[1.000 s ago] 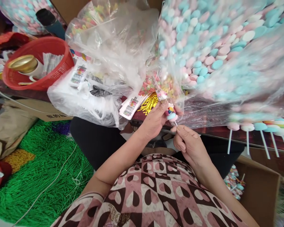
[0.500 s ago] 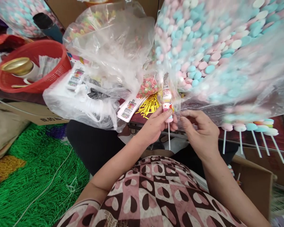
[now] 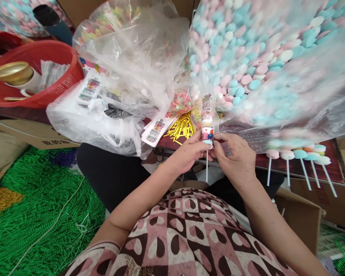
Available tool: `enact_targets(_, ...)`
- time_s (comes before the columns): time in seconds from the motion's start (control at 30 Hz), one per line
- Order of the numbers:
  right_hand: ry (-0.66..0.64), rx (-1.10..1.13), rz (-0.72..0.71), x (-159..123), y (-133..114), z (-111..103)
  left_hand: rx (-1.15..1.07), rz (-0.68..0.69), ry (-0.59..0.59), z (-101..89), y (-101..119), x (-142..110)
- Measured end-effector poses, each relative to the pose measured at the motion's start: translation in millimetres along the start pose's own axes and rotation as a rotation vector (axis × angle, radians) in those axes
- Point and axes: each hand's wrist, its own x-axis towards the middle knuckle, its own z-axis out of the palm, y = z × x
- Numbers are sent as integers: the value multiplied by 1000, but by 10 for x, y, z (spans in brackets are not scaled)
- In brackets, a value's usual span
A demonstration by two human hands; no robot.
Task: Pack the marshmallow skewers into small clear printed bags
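Between my two hands, at the table's front edge, is a marshmallow lollipop (image 3: 207, 133) in a clear printed wrapper, its white stick pointing down. My left hand (image 3: 191, 151) is closed around its lower end, with the thumb on the blue marshmallow above the stick. From the other side my right hand (image 3: 235, 155) is closed on the wrapper's lower part, fingertips pinched beside the candy. Gold twist ties (image 3: 180, 128) lie just beyond my left hand, next to a stack of printed wrappers (image 3: 158, 130).
Several marshmallow lollipops (image 3: 300, 154) lie at the right, sticks over the table edge. A large bag of pastel marshmallows (image 3: 258, 57) fills the back right. Bags of gummy candy (image 3: 179, 102) stand centre back. A red basket (image 3: 57, 82) is at left; an open cardboard box (image 3: 300, 218) sits below right.
My right hand has moved left to the lollipop and now touches its wrapper. The lollipop has turned a little, showing a blue marshmallow and another side of the print.
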Motion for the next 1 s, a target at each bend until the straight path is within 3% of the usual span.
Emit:
enact_targets(0.2,-78,-72,5,1,39,15,58,-19,58,6,-23,28)
enact_targets(0.63,-11,-96,72,-18,37,115,113,9,36,-9,-53,29)
enact_targets(0.77,-2,77,217,-8,23,118,127,12,26,-25,-71,40)
enact_targets(0.93,-34,639,579,-18,15,70,146,-14,106,-28,-49,49)
enact_targets(1.0,-8,727,658,-10,1,51,183,-7,125,-19,-50,53)
